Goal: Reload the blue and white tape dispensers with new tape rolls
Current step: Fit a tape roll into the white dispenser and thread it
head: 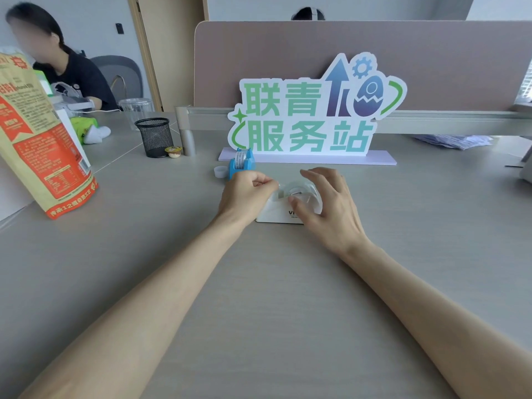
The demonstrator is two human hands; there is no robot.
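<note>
The white tape dispenser [275, 213] stands on the grey desk, a clear tape roll [299, 191] seated in its cradle. My right hand [328, 208] lies over the roll and the dispenser's right side, thumb pressed on the dispenser's face. My left hand [244, 194] is closed at the dispenser's left end, its thumb and forefinger pinched together by the cutter; the tape end itself is too thin to make out. Just behind my left hand is the blue tape dispenser [241, 164], upright with a white roll in it. A small whitish ring [220, 171] lies to its left.
A white sign with green characters [311, 116] stands on a lilac base behind the dispensers. A black mesh pen cup [155, 136] and a small lidded cup [173, 151] are at back left. A tall orange-and-tan bag [40, 145] stands at far left. A seated person [66, 70] is beyond.
</note>
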